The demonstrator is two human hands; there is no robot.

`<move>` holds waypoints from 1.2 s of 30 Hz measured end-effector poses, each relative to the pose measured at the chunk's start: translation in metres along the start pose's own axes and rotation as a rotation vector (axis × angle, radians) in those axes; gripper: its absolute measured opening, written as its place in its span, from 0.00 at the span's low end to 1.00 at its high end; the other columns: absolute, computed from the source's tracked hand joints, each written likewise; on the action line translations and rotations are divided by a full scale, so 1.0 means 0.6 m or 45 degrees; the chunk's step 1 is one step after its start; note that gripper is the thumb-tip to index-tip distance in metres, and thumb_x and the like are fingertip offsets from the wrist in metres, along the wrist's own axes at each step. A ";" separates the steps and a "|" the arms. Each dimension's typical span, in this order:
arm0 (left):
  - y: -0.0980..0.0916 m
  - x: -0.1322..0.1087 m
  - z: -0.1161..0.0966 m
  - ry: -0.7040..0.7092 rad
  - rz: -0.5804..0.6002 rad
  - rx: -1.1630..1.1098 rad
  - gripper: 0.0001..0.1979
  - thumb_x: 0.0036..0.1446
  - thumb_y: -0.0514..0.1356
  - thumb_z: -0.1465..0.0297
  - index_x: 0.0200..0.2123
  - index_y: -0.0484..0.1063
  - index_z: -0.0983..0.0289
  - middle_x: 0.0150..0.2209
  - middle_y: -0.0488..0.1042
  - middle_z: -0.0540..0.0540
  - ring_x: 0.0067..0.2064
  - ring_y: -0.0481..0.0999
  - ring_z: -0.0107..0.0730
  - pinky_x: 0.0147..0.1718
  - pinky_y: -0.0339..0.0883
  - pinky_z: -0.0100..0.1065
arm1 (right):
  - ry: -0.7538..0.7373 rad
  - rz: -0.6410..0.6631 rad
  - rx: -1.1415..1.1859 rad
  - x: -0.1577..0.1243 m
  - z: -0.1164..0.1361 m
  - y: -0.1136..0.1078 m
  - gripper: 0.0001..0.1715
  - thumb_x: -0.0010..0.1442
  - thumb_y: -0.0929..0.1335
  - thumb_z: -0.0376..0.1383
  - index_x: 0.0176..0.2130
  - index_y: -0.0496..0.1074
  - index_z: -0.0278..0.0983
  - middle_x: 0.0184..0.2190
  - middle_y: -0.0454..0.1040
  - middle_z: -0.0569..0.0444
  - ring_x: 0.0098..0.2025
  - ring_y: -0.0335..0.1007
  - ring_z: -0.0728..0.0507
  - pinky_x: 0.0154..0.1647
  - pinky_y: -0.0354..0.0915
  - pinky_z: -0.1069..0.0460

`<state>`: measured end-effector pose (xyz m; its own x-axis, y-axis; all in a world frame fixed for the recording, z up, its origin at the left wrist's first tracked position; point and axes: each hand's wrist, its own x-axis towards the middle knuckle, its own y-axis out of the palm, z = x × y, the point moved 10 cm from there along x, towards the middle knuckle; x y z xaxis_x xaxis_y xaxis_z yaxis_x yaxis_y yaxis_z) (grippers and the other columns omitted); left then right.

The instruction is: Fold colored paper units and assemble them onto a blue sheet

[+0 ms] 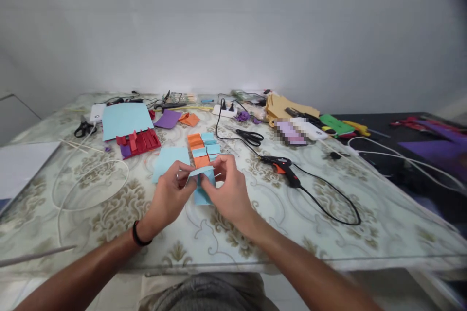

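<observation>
Both my hands meet over a light blue paper strip (pixel 201 171), pinching it near its two ends. My left hand (pixel 174 188) has its fingers closed on the left end, and my right hand (pixel 229 185) grips the right end. Under and beyond them lies a row of folded orange and blue paper pieces (pixel 200 151), and a blue paper piece (pixel 203 196) shows below my fingers. Left of the row is a flat light blue sheet (pixel 174 159). The fingertips partly hide where the strip meets the paper beneath.
A glue gun (pixel 282 165) with its black cord lies to the right, near black scissors (pixel 250 137). A red folded-paper piece (pixel 140 142), a blue sheet (pixel 127 119) and a looping white cable (pixel 93 209) are at left. A power strip (pixel 224 111) and yellow paper (pixel 288 108) sit farther back.
</observation>
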<state>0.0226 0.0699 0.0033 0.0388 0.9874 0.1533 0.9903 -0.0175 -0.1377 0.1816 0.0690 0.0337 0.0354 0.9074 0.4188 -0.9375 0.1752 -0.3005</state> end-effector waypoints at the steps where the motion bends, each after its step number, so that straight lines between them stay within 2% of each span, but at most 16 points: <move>1: -0.005 -0.003 -0.009 0.026 -0.023 -0.004 0.07 0.61 0.64 0.66 0.38 0.70 0.61 0.29 0.79 0.49 0.28 0.74 0.28 0.27 0.63 0.28 | -0.022 -0.051 0.005 -0.004 0.009 -0.005 0.15 0.56 0.72 0.36 0.40 0.62 0.42 0.33 0.75 0.57 0.29 0.74 0.46 0.32 0.73 0.50; 5: -0.015 -0.032 -0.042 0.121 -0.103 -0.022 0.09 0.61 0.66 0.65 0.38 0.70 0.61 0.27 0.78 0.48 0.27 0.75 0.27 0.28 0.65 0.28 | -0.147 -0.161 0.031 -0.028 0.044 -0.017 0.09 0.59 0.70 0.36 0.34 0.64 0.42 0.30 0.75 0.57 0.31 0.75 0.46 0.36 0.75 0.50; 7: -0.015 -0.052 -0.051 0.153 -0.154 -0.053 0.09 0.61 0.66 0.66 0.39 0.70 0.61 0.29 0.79 0.49 0.29 0.77 0.28 0.30 0.68 0.28 | -0.125 -0.170 0.068 -0.038 0.044 -0.018 0.05 0.60 0.70 0.36 0.35 0.67 0.41 0.31 0.76 0.55 0.32 0.76 0.45 0.37 0.74 0.49; 11: -0.010 -0.080 -0.051 0.204 -0.269 -0.028 0.09 0.60 0.66 0.67 0.41 0.69 0.61 0.28 0.77 0.48 0.29 0.77 0.28 0.30 0.69 0.27 | 0.064 -0.090 0.254 -0.055 0.016 -0.004 0.06 0.60 0.70 0.37 0.39 0.69 0.41 0.33 0.78 0.54 0.36 0.78 0.44 0.37 0.72 0.50; 15: -0.004 -0.086 -0.038 0.212 -0.326 0.035 0.08 0.63 0.63 0.66 0.41 0.68 0.61 0.25 0.69 0.44 0.26 0.71 0.25 0.28 0.65 0.26 | 0.239 -0.002 0.429 -0.069 -0.020 0.016 0.07 0.61 0.69 0.39 0.40 0.69 0.40 0.34 0.79 0.54 0.37 0.77 0.43 0.35 0.69 0.52; 18: 0.002 -0.089 -0.027 0.202 -0.344 0.076 0.07 0.64 0.62 0.67 0.42 0.67 0.61 0.25 0.67 0.44 0.27 0.70 0.25 0.27 0.63 0.26 | 0.291 0.009 0.470 -0.074 -0.038 0.019 0.08 0.61 0.70 0.40 0.40 0.71 0.39 0.35 0.78 0.54 0.38 0.77 0.43 0.35 0.68 0.52; 21: 0.010 -0.093 -0.020 0.203 -0.341 0.131 0.06 0.64 0.61 0.67 0.41 0.67 0.61 0.28 0.70 0.46 0.27 0.71 0.26 0.29 0.65 0.27 | 0.314 -0.016 0.465 -0.075 -0.051 0.014 0.10 0.62 0.70 0.42 0.39 0.72 0.39 0.35 0.78 0.53 0.39 0.76 0.42 0.36 0.68 0.51; 24: 0.015 -0.096 -0.019 0.223 -0.348 0.179 0.05 0.63 0.61 0.68 0.40 0.68 0.61 0.34 0.76 0.51 0.34 0.78 0.30 0.35 0.71 0.30 | 0.336 -0.036 0.471 -0.079 -0.061 0.009 0.10 0.60 0.71 0.42 0.37 0.72 0.38 0.35 0.78 0.52 0.40 0.75 0.42 0.38 0.69 0.51; 27: 0.016 -0.096 -0.018 0.228 -0.334 0.235 0.03 0.61 0.62 0.70 0.39 0.71 0.61 0.35 0.80 0.52 0.38 0.81 0.34 0.38 0.73 0.32 | 0.351 -0.024 0.488 -0.086 -0.069 0.009 0.10 0.56 0.73 0.41 0.34 0.71 0.39 0.35 0.78 0.52 0.40 0.76 0.42 0.38 0.70 0.50; 31: 0.018 -0.094 -0.016 0.231 -0.295 0.324 0.05 0.60 0.63 0.71 0.40 0.77 0.61 0.36 0.83 0.53 0.38 0.82 0.35 0.39 0.73 0.33 | 0.363 0.005 0.526 -0.091 -0.073 0.009 0.13 0.53 0.74 0.39 0.38 0.71 0.40 0.34 0.79 0.54 0.38 0.77 0.42 0.38 0.72 0.50; 36: 0.019 -0.091 -0.023 0.289 -0.320 0.420 0.04 0.60 0.64 0.71 0.38 0.79 0.61 0.35 0.82 0.52 0.36 0.79 0.33 0.38 0.71 0.32 | 0.376 0.078 0.568 -0.089 -0.069 0.019 0.13 0.55 0.72 0.39 0.42 0.72 0.39 0.31 0.79 0.56 0.34 0.77 0.43 0.36 0.71 0.51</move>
<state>0.0335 0.0136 0.0070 -0.1320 0.8946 0.4269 0.8791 0.3047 -0.3666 0.1833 0.0385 -0.0277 0.0113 0.9910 0.1334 -0.9947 -0.0026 0.1032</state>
